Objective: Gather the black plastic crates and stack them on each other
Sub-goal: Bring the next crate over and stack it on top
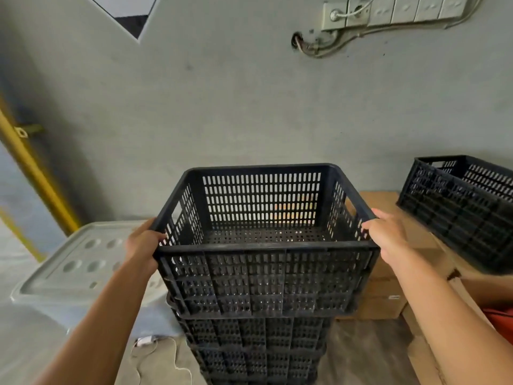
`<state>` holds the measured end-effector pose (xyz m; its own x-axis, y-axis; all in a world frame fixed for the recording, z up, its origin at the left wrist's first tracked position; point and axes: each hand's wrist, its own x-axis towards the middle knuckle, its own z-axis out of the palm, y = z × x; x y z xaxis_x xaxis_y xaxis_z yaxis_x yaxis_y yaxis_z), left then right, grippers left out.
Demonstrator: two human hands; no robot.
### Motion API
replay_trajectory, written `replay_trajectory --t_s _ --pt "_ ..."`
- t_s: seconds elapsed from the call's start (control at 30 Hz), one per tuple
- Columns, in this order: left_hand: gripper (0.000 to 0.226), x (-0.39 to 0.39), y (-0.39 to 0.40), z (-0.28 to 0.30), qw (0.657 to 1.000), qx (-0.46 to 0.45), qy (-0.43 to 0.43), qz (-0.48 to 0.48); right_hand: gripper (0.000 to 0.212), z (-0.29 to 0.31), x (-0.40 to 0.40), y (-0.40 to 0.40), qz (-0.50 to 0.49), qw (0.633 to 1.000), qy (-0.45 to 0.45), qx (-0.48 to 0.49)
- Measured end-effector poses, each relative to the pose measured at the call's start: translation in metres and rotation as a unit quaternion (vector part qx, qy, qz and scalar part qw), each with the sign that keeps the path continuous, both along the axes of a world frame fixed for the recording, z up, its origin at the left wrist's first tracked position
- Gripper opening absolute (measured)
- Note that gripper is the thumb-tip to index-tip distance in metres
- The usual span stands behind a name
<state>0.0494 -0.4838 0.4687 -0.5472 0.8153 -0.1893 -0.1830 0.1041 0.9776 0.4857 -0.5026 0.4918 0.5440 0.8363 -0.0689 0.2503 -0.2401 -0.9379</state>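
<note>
We grip top crate (263, 245) both sides, left hand (143, 245), right hand (388, 232), on stack (255, 348); spare crate (466, 207) left

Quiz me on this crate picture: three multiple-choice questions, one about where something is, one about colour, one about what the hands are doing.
1. Where is the separate black crate?
A. right, on cardboard boxes
B. left, on the floor
C. hanging on the wall

2. What colour is the lidded tub at left?
A. red
B. pale grey
C. green

3. How is the top crate of the stack held?
A. one hand only
B. both hands at its side rims
C. untouched

Answers: 1 A, it rests on the boxes at right. 2 B, its lid looks pale grey. 3 B, left hand and right hand each have a grip on a side rim.
</note>
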Motion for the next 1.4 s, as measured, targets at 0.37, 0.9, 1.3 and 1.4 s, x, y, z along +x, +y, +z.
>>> replay_trajectory --t_s 0.37,0.9,1.3,1.4 --pt "0.052 -0.013 0.026 -0.004 0.999 -0.014 0.038 -0.03 0.021 0.004 -0.002 0.025 0.008 0.999 -0.029 -0.022" --pt "0.048 -0.032 0.045 0.004 0.993 -0.04 0.071 -0.09 0.054 -0.007 -0.02 0.022 0.058 0.996 -0.064 -0.029" --pt "0.06 -0.025 0.041 0.01 0.99 -0.021 0.124 -0.066 0.059 -0.01 -0.019 0.026 0.052 0.987 -0.144 -0.055" --pt "0.051 -0.027 0.041 0.012 0.988 -0.034 0.127 -0.081 0.062 -0.009 -0.021 0.025 0.051 0.984 -0.153 -0.073"
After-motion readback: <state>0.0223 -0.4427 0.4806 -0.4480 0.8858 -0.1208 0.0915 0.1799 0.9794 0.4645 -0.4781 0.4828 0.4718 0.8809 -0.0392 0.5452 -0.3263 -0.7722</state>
